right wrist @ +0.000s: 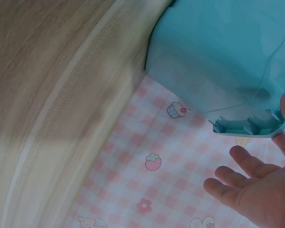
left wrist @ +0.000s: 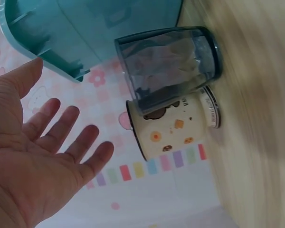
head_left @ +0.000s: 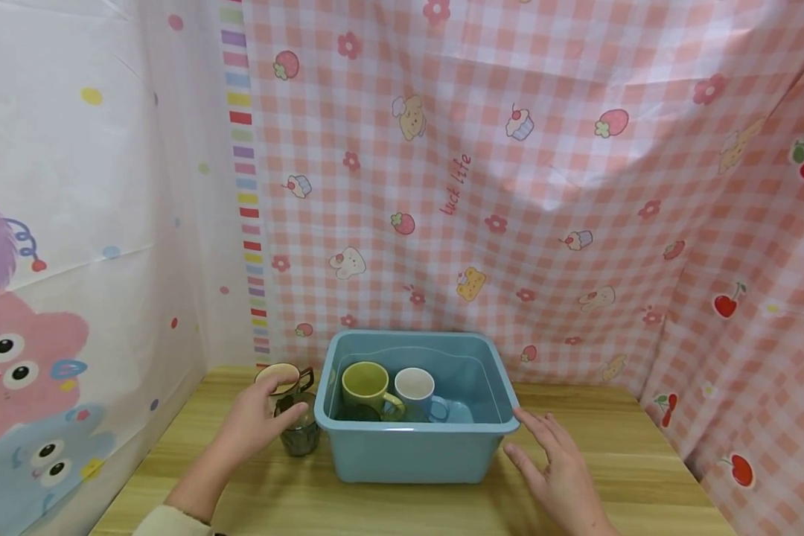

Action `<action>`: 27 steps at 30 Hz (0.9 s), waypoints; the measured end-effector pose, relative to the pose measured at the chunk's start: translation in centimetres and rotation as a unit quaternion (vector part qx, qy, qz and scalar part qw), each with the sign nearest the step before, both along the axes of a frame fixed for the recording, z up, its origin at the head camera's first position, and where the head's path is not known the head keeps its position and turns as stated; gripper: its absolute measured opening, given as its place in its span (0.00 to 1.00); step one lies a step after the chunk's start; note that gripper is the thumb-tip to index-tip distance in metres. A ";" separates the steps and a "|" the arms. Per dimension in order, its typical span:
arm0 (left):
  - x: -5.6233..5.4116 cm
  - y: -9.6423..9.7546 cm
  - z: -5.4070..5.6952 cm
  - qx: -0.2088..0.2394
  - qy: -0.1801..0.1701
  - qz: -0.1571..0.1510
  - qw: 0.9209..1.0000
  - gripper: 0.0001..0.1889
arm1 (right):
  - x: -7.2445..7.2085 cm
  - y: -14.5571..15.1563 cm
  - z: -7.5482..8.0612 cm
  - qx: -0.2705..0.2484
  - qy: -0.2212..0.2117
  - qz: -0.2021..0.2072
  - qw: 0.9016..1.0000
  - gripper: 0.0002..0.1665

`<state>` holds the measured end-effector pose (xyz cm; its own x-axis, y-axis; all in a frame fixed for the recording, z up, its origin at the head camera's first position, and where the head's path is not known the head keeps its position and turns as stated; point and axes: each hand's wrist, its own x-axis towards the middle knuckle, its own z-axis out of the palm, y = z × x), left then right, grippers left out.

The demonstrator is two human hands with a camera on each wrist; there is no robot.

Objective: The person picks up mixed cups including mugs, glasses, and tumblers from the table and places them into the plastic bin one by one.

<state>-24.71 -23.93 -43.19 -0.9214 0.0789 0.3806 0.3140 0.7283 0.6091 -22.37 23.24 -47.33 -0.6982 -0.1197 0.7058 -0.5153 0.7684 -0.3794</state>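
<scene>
Left hand hovers, fingers spread, near a dark glass; right hand, fingers uncurled, at a blue bin's rim

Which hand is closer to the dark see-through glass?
The left hand. It is right by the dark glass, open and not touching it. The right hand is across the blue tub, at the tub's right-hand rim.
</scene>
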 end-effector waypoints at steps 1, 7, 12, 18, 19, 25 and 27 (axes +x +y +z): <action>0.0 -0.1 -0.1 -0.007 0.002 0.003 1.000 0.29 | 0.0 0.0 0.0 0.000 0.000 0.000 1.000 0.36; 0.2 -0.4 -1.0 -0.038 0.007 0.031 0.999 0.30 | 0.0 0.0 0.0 0.002 -0.002 0.000 1.000 0.36; 0.3 -0.5 -1.6 -0.057 0.025 0.042 0.997 0.31 | 0.0 0.0 -0.1 -0.002 -0.006 0.003 1.000 0.36; 0.4 -0.5 -2.3 -0.074 0.009 0.050 0.996 0.33 | 0.1 0.0 -0.1 -0.002 -0.013 0.001 1.000 0.36; 0.4 -0.5 -2.4 -0.074 0.004 0.051 0.996 0.33 | 0.1 0.0 -0.1 -0.002 -0.015 0.000 1.000 0.36; 0.1 -0.4 -3.1 -0.072 -0.012 0.049 0.996 0.34 | 0.2 0.0 0.0 -0.005 -0.023 -0.001 1.000 0.35; 0.0 -0.4 -3.3 -0.070 -0.011 0.047 0.996 0.34 | 0.2 0.0 0.0 -0.004 -0.024 -0.001 1.000 0.35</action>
<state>-24.70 -24.32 -46.52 -0.9354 0.0423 0.3509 0.2272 0.8325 0.5053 -22.18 23.26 -47.33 -0.7310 -0.1124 0.6730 -0.4950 0.7663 -0.4096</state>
